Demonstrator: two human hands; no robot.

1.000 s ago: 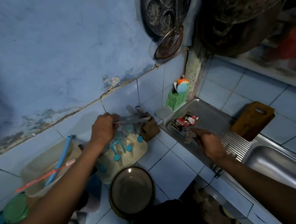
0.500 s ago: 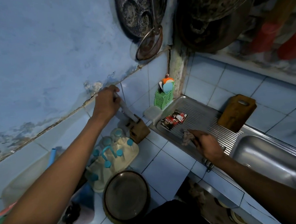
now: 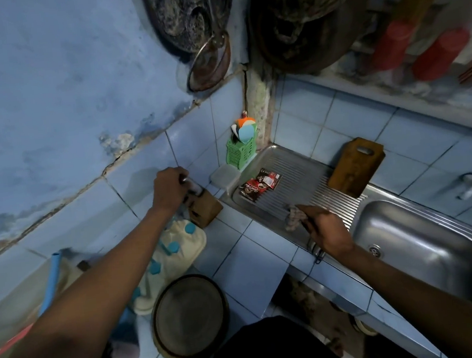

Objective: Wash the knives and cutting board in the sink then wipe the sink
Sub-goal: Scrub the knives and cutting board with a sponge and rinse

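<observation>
Meanwhile, at a blue-tiled kitchen corner, a person's left hand (image 3: 172,190) closes round a knife handle (image 3: 190,183) at the top of the wooden knife block (image 3: 204,209), left of centre in the frame. The blade is hidden, so whether it is seated in the slot or partly out cannot be told. The right hand (image 3: 326,229), lower right of centre, grips another knife (image 3: 312,242) together with a rag (image 3: 292,216) on the ribbed drainboard (image 3: 302,183). The cutting board (image 3: 355,166) leans against the wall tiles at the drainboard's far edge, and the sink (image 3: 428,243) lies at the frame's right.

The step looks to be gathering knives for washing. Doing it well likely means drawing the handle straight along the slot, with the block steady on the counter (image 3: 245,253) and the blade pointed away from the other forearm as it crosses to the sink. A red sachet (image 3: 260,186) lies on the drainboard, in that path.
</observation>
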